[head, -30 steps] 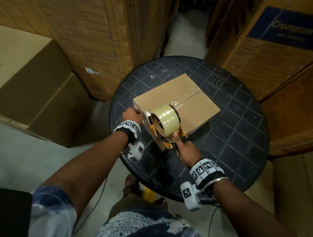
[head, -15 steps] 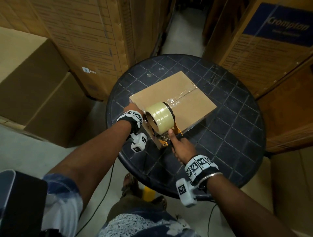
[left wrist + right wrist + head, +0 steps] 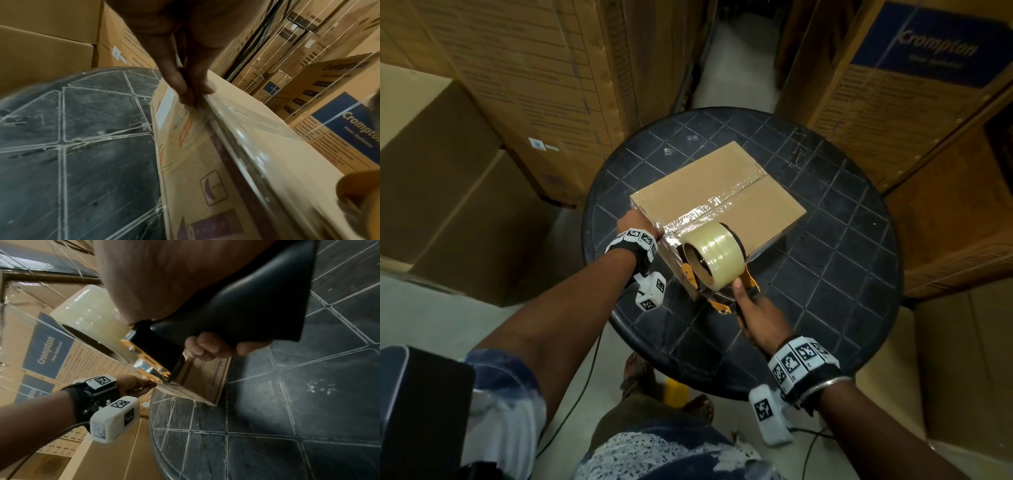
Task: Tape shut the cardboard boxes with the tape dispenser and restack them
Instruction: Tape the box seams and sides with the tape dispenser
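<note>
A flat, square cardboard box (image 3: pixel 717 198) lies on a round black tabletop (image 3: pixel 842 274) whose surface is scored into a grid of pale lines and looks scuffed and dusty. A strip of glossy clear tape (image 3: pixel 722 207) runs along the box's top seam, wrinkled in places, and folds down over the near edge onto the printed side panel. The right hand (image 3: pixel 760 315) grips the tape dispenser (image 3: pixel 717 270) by its smooth black handle, fingers (image 3: pixel 205 347) curled tight round it and the thumb lying up toward the roll; the dispenser's orange metal frame and shiny blade end press against the near side of the box, close to the tabletop. Its roll is a thick, pale translucent cylinder on a brown card core, standing just above the box's near edge. The left hand (image 3: pixel 635 221) sits at the box's near left corner, and the left wrist view shows its fingers (image 3: pixel 180 84) bunched together, pinching the upper edge of the box where the tape wraps over, thumb on top and the rest against the side. Both wrists wear black bands with white coded markers and a small white camera block. Tall brown cartons (image 3: pixel 534 85) with fine print stand around the tabletop, some bound in thin straps, and one carton (image 3: pixel 921 68) on the right bears a blue panel reading Crompton. The floor (image 3: pixel 431 318) is pale and smooth.
</note>
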Motion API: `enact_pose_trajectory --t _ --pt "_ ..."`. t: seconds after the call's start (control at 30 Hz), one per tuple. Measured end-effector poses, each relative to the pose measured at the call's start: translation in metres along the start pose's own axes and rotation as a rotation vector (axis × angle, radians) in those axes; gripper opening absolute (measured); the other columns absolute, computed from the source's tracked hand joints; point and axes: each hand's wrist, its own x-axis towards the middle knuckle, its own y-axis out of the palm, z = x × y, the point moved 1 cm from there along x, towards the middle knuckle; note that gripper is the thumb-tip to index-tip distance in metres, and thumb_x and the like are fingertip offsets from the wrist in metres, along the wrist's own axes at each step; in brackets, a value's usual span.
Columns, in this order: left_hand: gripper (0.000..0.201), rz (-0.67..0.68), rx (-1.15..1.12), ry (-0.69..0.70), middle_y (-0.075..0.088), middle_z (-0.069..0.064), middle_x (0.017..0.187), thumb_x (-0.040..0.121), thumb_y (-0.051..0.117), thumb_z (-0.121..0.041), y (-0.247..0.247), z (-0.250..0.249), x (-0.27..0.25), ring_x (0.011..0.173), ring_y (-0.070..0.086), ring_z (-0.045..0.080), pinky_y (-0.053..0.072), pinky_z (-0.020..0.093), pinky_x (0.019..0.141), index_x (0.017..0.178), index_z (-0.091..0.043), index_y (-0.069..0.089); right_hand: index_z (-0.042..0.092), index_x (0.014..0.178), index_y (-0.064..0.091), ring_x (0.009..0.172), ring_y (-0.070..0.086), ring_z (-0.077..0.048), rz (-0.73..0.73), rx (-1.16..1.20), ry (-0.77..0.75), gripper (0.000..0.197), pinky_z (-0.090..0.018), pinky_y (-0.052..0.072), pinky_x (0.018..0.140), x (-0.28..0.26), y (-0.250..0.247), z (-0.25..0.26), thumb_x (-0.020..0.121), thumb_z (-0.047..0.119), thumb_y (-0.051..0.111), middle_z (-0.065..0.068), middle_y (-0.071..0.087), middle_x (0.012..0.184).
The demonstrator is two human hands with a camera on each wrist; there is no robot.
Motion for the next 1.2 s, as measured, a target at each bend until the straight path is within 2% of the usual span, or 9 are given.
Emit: enact_pose_trajectory --t 0.1,0.3,0.47,0.6,0.7,0.83,0.97,1.1,1.2 --pt "0.047 0.000 -0.068 -0.002 0.071 0.017 0.103 0.077 0.082 -0.035 0.003 -0.001 0.006 0.098 0.068 0.030 0.058 0.041 0.086 0.103 0.002 0.069 0.019 0.062 0.056 0.047 0.049 -0.013 -0.028 -0.029 -0.014 0.107 -0.031 0.044 0.065 0.004 0.001 0.007 0.046 0.115 0.012 0.006 0.049 0.047" --pt "0.042 0.050 -0.192 0.013 0.072 0.014 0.103 0.078 0.082 -0.035 0.003 -0.016 0.023 0.095 0.068 0.026 0.053 0.029 0.077 0.105 -0.005 0.073 0.019 0.062 0.056 0.051 0.051 -0.018 -0.105 -0.006 -0.009 0.106 -0.034 0.046 0.067 0.026 -0.004 0.016 0.048 0.115 0.013 0.005 0.051 0.048" --pt "0.038 0.054 -0.198 0.091 0.071 0.013 0.106 0.082 0.078 -0.034 0.006 -0.014 0.023 0.104 0.066 0.028 0.052 0.031 0.089 0.109 -0.008 0.074 0.016 0.066 0.058 0.054 0.055 -0.021 -0.130 -0.032 0.006 0.111 -0.036 0.050 0.068 0.035 -0.001 0.012 0.048 0.115 0.011 -0.002 0.055 0.056" --pt "0.053 0.049 -0.202 0.147 0.073 0.009 0.108 0.077 0.083 -0.034 0.008 -0.002 0.010 0.108 0.066 0.024 0.050 0.034 0.097 0.121 -0.008 0.067 0.014 0.066 0.058 0.060 0.060 -0.024 -0.138 -0.034 0.009 0.113 -0.038 0.053 0.074 0.034 0.001 0.010 0.048 0.115 0.012 -0.007 0.059 0.062" --pt "0.032 0.088 -0.223 0.139 0.074 0.006 0.091 0.077 0.083 -0.028 0.015 0.002 -0.002 0.089 0.070 0.019 0.057 0.033 0.087 0.101 -0.009 0.075 0.015 0.065 0.060 0.063 0.062 -0.024 -0.139 -0.022 0.017 0.112 -0.040 0.054 0.076 0.033 0.001 0.010 0.047 0.116 0.013 -0.007 0.062 0.064" --pt "0.014 0.138 -0.165 0.129 0.069 0.001 0.073 0.082 0.077 -0.019 0.020 -0.009 -0.011 0.060 0.060 0.007 0.054 0.020 0.053 0.088 -0.007 0.076 0.014 0.068 0.062 0.062 0.061 -0.025 -0.132 -0.019 0.029 0.114 -0.046 0.058 0.079 0.035 0.003 0.008 0.048 0.115 0.015 -0.008 0.062 0.066" --pt "0.019 0.089 -0.123 0.089 0.071 0.012 0.085 0.081 0.076 -0.015 0.023 -0.018 -0.011 0.073 0.067 0.023 0.056 0.030 0.064 0.088 0.002 0.072 0.013 0.075 0.064 0.067 0.060 -0.025 -0.119 -0.017 0.040 0.115 -0.049 0.058 0.083 0.037 0.003 0.005 0.051 0.115 0.016 -0.009 0.063 0.073" --pt "0.018 0.102 -0.097 0.096 0.072 0.011 0.089 0.076 0.081 -0.014 0.028 -0.014 -0.006 0.074 0.065 0.020 0.054 0.027 0.066 0.089 -0.003 0.076 0.013 0.071 0.063 0.061 0.058 -0.024 -0.114 -0.014 0.033 0.115 -0.045 0.056 0.076 0.034 0.001 0.008 0.050 0.115 0.014 -0.007 0.061 0.066" --pt "0.023 0.098 -0.142 0.081 0.073 0.010 0.085 0.074 0.085 -0.021 0.029 -0.012 -0.005 0.081 0.070 0.022 0.060 0.033 0.074 0.087 -0.003 0.077 0.015 0.067 0.059 0.054 0.053 -0.020 -0.100 -0.004 0.009 0.112 -0.039 0.048 0.068 0.027 -0.002 0.005 0.050 0.115 0.012 0.000 0.055 0.056"
